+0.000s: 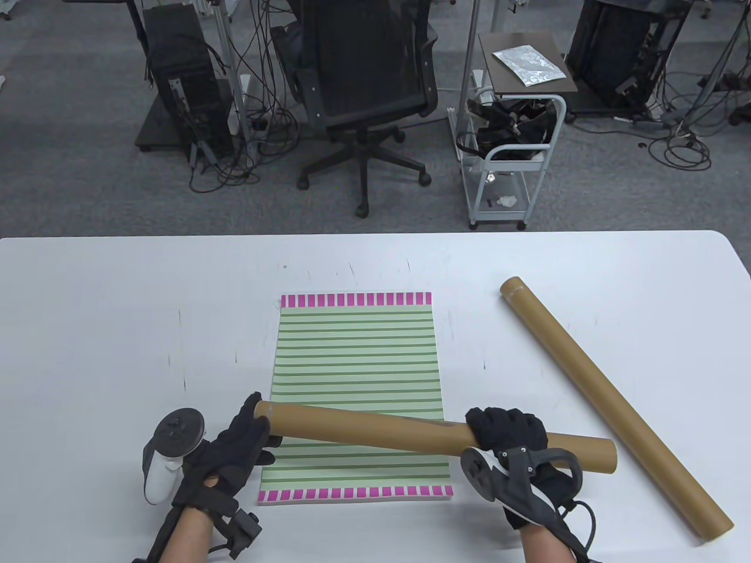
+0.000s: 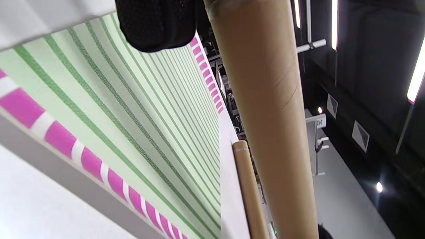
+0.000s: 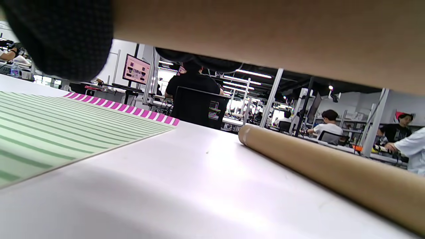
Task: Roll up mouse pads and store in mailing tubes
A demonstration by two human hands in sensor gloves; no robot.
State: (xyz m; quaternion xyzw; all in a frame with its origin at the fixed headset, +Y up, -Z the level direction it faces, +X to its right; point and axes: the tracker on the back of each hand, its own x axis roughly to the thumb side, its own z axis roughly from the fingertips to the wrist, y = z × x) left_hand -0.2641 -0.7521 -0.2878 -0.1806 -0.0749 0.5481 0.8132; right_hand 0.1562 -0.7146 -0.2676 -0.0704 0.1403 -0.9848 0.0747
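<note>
A green-striped mouse pad [image 1: 358, 363] with magenta end bands lies flat at the table's middle, also in the wrist views [image 2: 132, 126] [image 3: 49, 132]. A brown mailing tube [image 1: 375, 431] is held level just above the pad's near part. My left hand [image 1: 249, 434] holds the tube's left end, fingers and thumb about it. My right hand [image 1: 507, 431] grips the tube near its right end, fingers curled over it. This tube [image 2: 272, 116] [image 3: 265, 36] fills the wrist views. A second mailing tube [image 1: 610, 404] [image 2: 249, 189] [image 3: 332, 172] lies diagonally on the table at the right.
The white table [image 1: 117, 322] ends just beyond the pad's far edge. Past it on the floor stand an office chair [image 1: 364, 88], a small trolley [image 1: 516, 135] and cables. People sit at desks far behind in the right wrist view.
</note>
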